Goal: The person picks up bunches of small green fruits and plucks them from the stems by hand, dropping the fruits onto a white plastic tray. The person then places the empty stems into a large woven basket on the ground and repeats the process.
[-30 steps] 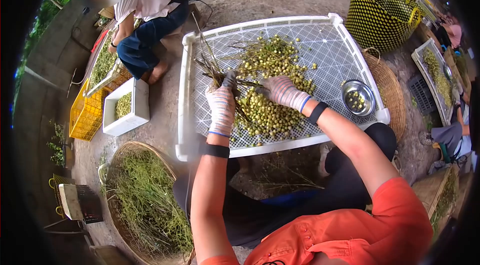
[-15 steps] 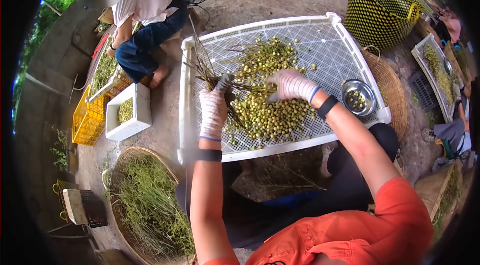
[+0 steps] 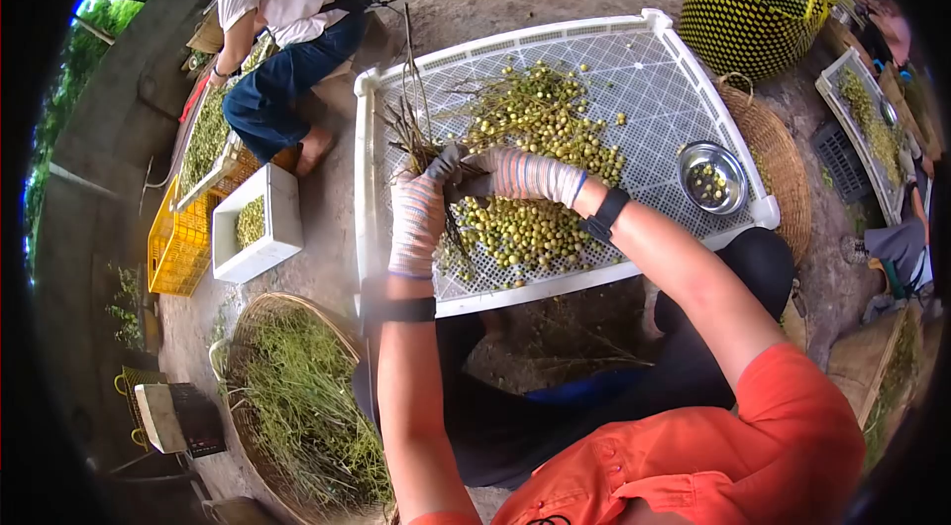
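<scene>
My left hand [image 3: 416, 218], in a striped glove with dark fingertips, is closed around a bundle of thin dry twigs [image 3: 409, 109] over the left part of a white plastic mesh tray [image 3: 634, 79]. The bundle's longer ends stick up past the tray's far edge. My right hand [image 3: 535, 175], gloved alike, is closed on the twigs right beside my left fingers; its fingertips are partly hidden there. Around and under both hands lie many small round yellow-green fruits [image 3: 555, 124], with thin stalks among them.
A metal bowl [image 3: 711, 178] with some fruits stands at the tray's right. A round basket of green stalks [image 3: 307, 406] is at lower left, near a white box [image 3: 272, 253] and yellow crate [image 3: 178, 248]. A black-yellow woven bag [image 3: 743, 15] stands beyond. A person [image 3: 287, 0] sits at upper left.
My right hand has moved left from over the fruit pile to meet my left hand at the twigs. The twig bundle stands more upright. The view has shifted slightly.
</scene>
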`<state>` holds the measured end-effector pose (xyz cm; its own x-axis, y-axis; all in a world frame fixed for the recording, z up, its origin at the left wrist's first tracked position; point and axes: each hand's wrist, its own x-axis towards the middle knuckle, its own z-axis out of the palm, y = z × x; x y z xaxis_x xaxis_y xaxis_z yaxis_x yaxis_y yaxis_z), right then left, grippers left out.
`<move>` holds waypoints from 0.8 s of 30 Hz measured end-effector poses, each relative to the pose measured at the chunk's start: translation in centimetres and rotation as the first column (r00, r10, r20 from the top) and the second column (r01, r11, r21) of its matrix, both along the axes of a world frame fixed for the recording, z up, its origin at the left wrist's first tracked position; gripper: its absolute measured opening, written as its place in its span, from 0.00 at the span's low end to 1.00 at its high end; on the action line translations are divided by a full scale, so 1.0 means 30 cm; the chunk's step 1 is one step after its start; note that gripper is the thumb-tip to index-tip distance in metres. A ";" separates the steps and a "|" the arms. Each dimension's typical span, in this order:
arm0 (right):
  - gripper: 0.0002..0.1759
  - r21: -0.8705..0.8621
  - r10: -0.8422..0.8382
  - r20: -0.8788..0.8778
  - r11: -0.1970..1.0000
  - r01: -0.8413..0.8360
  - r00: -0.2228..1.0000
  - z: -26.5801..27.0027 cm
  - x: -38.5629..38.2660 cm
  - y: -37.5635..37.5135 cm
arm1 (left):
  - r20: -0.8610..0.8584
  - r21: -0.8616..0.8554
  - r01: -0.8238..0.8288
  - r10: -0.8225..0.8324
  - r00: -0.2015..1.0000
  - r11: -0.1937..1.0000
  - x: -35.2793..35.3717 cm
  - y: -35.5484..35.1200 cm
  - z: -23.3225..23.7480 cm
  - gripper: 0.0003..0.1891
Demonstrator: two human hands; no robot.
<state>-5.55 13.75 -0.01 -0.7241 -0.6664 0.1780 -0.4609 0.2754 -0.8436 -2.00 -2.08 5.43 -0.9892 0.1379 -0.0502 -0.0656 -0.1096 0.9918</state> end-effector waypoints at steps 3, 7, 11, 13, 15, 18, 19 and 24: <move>0.18 0.034 -0.134 -0.110 0.990 0.139 0.985 0.025 0.045 0.020 | 0.003 0.098 -0.127 0.127 0.992 0.987 -0.003 0.036 -0.049 0.07; 0.22 0.491 -0.253 -0.209 0.808 0.325 0.945 0.027 0.050 0.043 | 0.027 0.354 -0.145 0.145 0.989 0.924 -0.028 0.061 -0.118 0.10; 0.18 0.448 -0.273 -0.349 0.792 0.416 0.896 -0.004 0.069 0.085 | 0.087 0.114 -0.322 0.314 0.946 0.940 0.011 0.092 -0.063 0.10; 0.18 0.559 -0.282 -0.324 0.713 0.423 0.903 0.003 0.071 0.092 | 0.074 0.125 -0.312 0.305 0.949 0.942 0.013 0.097 -0.068 0.11; 0.19 0.618 -0.289 -0.298 0.668 0.415 0.910 0.006 0.069 0.110 | 0.095 0.149 -0.334 0.323 0.942 0.931 0.006 0.109 -0.067 0.11; 0.19 0.640 -0.299 -0.277 0.651 0.407 0.913 -0.009 0.067 0.127 | 0.107 0.062 -0.309 0.301 0.948 0.949 0.012 0.104 -0.056 0.05; 0.19 0.641 -0.303 -0.279 0.648 0.412 0.911 -0.025 0.068 0.128 | 0.106 0.065 -0.304 0.297 0.949 0.950 0.013 0.105 -0.060 0.05; 0.12 0.325 -0.226 -0.305 0.889 0.324 0.925 -0.123 0.074 0.188 | -0.196 -0.045 -0.291 0.277 0.941 0.956 -0.006 0.049 -0.130 0.04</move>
<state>-3.34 19.39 -3.71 -0.8505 -0.4999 0.1635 -0.5040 0.6856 -0.5253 -2.17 -0.60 1.53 -0.9793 -0.1475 0.1384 0.1435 -0.0244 0.9893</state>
